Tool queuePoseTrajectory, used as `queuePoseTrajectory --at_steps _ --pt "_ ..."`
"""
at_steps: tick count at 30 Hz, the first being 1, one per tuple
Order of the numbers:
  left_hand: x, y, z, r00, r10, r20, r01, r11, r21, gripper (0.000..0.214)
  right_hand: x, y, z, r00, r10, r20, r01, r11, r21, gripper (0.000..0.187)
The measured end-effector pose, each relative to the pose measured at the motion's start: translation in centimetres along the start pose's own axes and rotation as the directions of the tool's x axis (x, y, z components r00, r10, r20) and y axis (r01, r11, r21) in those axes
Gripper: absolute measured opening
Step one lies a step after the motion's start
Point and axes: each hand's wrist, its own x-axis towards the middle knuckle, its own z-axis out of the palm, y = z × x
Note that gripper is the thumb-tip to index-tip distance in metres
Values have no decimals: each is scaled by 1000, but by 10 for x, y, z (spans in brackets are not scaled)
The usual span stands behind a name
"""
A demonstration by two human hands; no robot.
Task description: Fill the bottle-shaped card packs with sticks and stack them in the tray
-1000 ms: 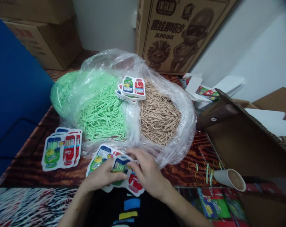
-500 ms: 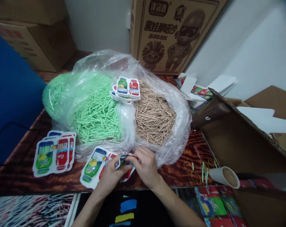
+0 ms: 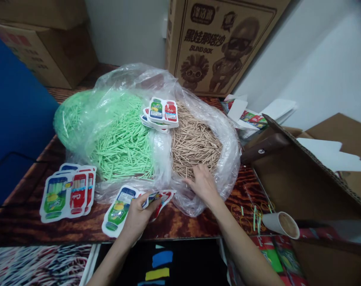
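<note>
The person's left hand pinches a jar-shaped packet between thumb and fingers; the packet sticks out at two o'clock from the knuckles, tilted, its red part showing. The right hand, to two o'clock of the left, has its fingers bent and the thumb standing apart from them. Its fingertips are at the near edge of the brown sticks, which spread out at twelve o'clock from it; whether it grips any stick cannot be told.

Just beside the left hand, at nine o'clock, another packet with a lemon print lies on the wood-grained table. Farther off, between nine and ten, is an overlapping pile of packets.

Green sticks lie at ten o'clock from the right hand, and clear plastic surrounds both heaps. A small stack of cards sits between the heaps, at eleven. At four o'clock are thin yellowish loops and loose pale-green sticks, with a paper cup tipped on its side beyond them. A printed carton stands at twelve, behind the plastic.
</note>
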Motion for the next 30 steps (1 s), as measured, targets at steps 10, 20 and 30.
queuePoseTrajectory --at_steps 10,20,30 --pt "-1 1 -10 997 -37 -66 31 995 -96 18 3 10 4 995 -102 15 102 995 -8 35" --pt "1 1 -11 997 -26 -70 20 996 -87 19 3 8 8 996 -80 -33 79 997 -22 17" --pt "-2 -1 -16 994 -44 -103 34 994 -101 19 4 23 1 991 -134 25 136 984 -111 23"
